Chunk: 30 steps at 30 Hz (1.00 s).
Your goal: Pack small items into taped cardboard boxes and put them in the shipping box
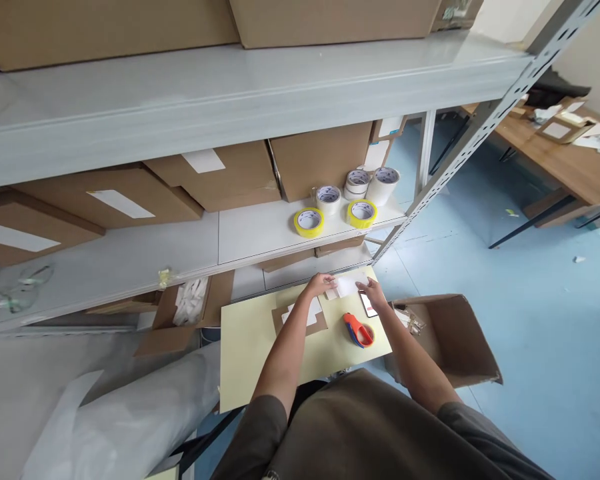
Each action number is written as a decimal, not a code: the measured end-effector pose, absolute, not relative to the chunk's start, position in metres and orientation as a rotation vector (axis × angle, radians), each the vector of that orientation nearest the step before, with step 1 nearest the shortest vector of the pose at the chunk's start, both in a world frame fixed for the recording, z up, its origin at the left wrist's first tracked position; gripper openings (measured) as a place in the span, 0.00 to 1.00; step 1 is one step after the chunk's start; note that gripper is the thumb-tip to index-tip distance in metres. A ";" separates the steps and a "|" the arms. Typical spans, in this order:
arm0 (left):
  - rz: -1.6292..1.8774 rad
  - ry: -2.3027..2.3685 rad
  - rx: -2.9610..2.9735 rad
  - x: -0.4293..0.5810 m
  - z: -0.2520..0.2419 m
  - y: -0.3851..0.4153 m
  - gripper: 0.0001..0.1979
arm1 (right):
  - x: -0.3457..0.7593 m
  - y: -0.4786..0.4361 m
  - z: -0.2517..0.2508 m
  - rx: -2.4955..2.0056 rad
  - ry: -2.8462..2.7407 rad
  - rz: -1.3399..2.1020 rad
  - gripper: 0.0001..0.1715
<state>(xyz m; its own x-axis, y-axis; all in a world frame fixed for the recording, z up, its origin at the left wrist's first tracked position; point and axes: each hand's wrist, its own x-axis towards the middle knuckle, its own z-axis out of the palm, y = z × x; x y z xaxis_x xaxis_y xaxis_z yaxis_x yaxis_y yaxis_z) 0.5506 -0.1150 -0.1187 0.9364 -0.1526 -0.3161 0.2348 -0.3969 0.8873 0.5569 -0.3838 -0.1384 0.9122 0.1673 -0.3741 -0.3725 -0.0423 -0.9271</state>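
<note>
My left hand (pixel 321 284) pinches the left side of a white sheet of paper (pixel 347 285) over the far part of a pale yellow table (pixel 245 347). At the sheet's right edge my right hand (pixel 373 293) is closed on it too. Just below the right hand lies a phone (pixel 369 306) with a lit screen, partly covered by that hand. A red and blue tape dispenser (pixel 359 330) rests nearer to me. Left of it, white paper pieces (pixel 311 319) lie on a flat brown cardboard piece (pixel 321 325), with my left forearm crossing over them.
A grey metal shelf (pixel 260 237) stands right behind the table, holding cardboard boxes (pixel 325 157), yellow tape rolls (pixel 309 222) and white tape rolls (pixel 383 187). An open carton (pixel 460 333) is on the right. Grey-white wrapped material (pixel 145 407) lies at the left. A wooden desk (pixel 565 160) stands farther off.
</note>
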 end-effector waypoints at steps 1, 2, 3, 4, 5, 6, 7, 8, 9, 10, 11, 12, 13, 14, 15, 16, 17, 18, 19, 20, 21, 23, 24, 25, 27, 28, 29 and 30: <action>-0.441 0.031 1.932 0.553 -0.117 -0.114 0.20 | 0.556 -0.389 -0.134 -1.530 0.176 0.434 0.29; -0.463 0.000 1.924 0.555 -0.115 -0.115 0.20 | 0.556 -0.394 -0.131 -1.514 0.187 0.434 0.30; -0.484 -0.028 1.910 0.558 -0.113 -0.115 0.21 | 0.555 -0.398 -0.128 -1.501 0.196 0.435 0.30; -0.503 -0.048 1.895 0.560 -0.112 -0.116 0.22 | 0.554 -0.401 -0.126 -1.490 0.203 0.439 0.30; -0.521 -0.059 1.880 0.562 -0.110 -0.117 0.22 | 0.553 -0.402 -0.125 -1.479 0.211 0.443 0.30; -0.539 -0.062 1.871 0.563 -0.109 -0.119 0.23 | 0.552 -0.403 -0.124 -1.470 0.221 0.447 0.29; -0.553 -0.059 1.866 0.564 -0.108 -0.120 0.23 | 0.552 -0.402 -0.124 -1.463 0.232 0.449 0.29; -0.559 -0.051 1.865 0.564 -0.107 -0.122 0.24 | 0.552 -0.401 -0.125 -1.456 0.243 0.450 0.29; -0.558 -0.039 1.867 0.563 -0.107 -0.123 0.24 | 0.552 -0.399 -0.126 -1.451 0.254 0.448 0.29; -0.551 -0.025 1.869 0.562 -0.107 -0.124 0.24 | 0.552 -0.398 -0.127 -1.446 0.267 0.440 0.28; -0.535 -0.003 1.871 0.561 -0.107 -0.124 0.24 | 0.553 -0.398 -0.128 -1.441 0.287 0.422 0.28; -0.514 0.029 1.871 0.560 -0.108 -0.124 0.24 | 0.553 -0.399 -0.129 -1.434 0.319 0.393 0.29; -0.492 0.067 1.867 0.558 -0.109 -0.123 0.24 | 0.554 -0.401 -0.130 -1.424 0.358 0.358 0.29; -0.470 0.105 1.859 0.556 -0.110 -0.122 0.24 | 0.554 -0.404 -0.130 -1.411 0.394 0.323 0.29; -0.448 0.139 1.848 0.555 -0.110 -0.120 0.24 | 0.554 -0.409 -0.129 -1.399 0.419 0.298 0.29; -0.428 0.166 1.834 0.554 -0.111 -0.119 0.24 | 0.554 -0.414 -0.128 -1.390 0.426 0.289 0.30; -0.420 0.177 1.821 0.554 -0.111 -0.118 0.23 | 0.554 -0.418 -0.125 -1.385 0.414 0.296 0.30; -0.425 0.176 1.809 0.554 -0.111 -0.119 0.23 | 0.554 -0.420 -0.121 -1.385 0.387 0.312 0.30; -0.432 0.170 1.801 0.554 -0.111 -0.122 0.22 | 0.553 -0.421 -0.116 -1.387 0.351 0.331 0.30; -0.437 0.164 1.802 0.555 -0.110 -0.126 0.21 | 0.553 -0.420 -0.111 -1.387 0.315 0.350 0.30; -0.435 0.154 1.813 0.556 -0.108 -0.132 0.20 | 0.552 -0.416 -0.104 -1.382 0.279 0.367 0.29; -0.392 0.125 1.862 0.555 -0.104 -0.144 0.21 | 0.552 -0.405 -0.089 -1.361 0.204 0.415 0.27; -0.356 0.114 1.881 0.554 -0.102 -0.148 0.23 | 0.552 -0.399 -0.081 -1.354 0.165 0.443 0.26; -0.327 0.110 1.883 0.550 -0.099 -0.151 0.24 | 0.553 -0.392 -0.073 -1.356 0.125 0.472 0.25; -0.307 0.128 1.831 0.538 -0.092 -0.148 0.28 | 0.555 -0.380 -0.059 -1.389 0.047 0.526 0.22; -0.311 0.145 1.793 0.529 -0.089 -0.143 0.31 | 0.555 -0.374 -0.052 -1.414 0.005 0.553 0.20; -0.326 0.158 1.770 0.518 -0.085 -0.136 0.34 | 0.556 -0.368 -0.046 -1.438 -0.039 0.580 0.19; -0.349 0.162 1.760 0.505 -0.080 -0.127 0.36 | 0.555 -0.361 -0.041 -1.457 -0.086 0.609 0.19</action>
<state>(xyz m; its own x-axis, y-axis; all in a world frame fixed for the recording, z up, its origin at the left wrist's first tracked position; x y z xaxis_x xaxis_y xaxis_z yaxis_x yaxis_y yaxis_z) 0.5053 -0.1272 -0.0802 0.9440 -0.0804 -0.3199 0.2965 -0.2183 0.9298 0.5553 -0.3612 -0.0407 0.8470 0.4358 -0.3044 -0.3346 -0.0080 -0.9423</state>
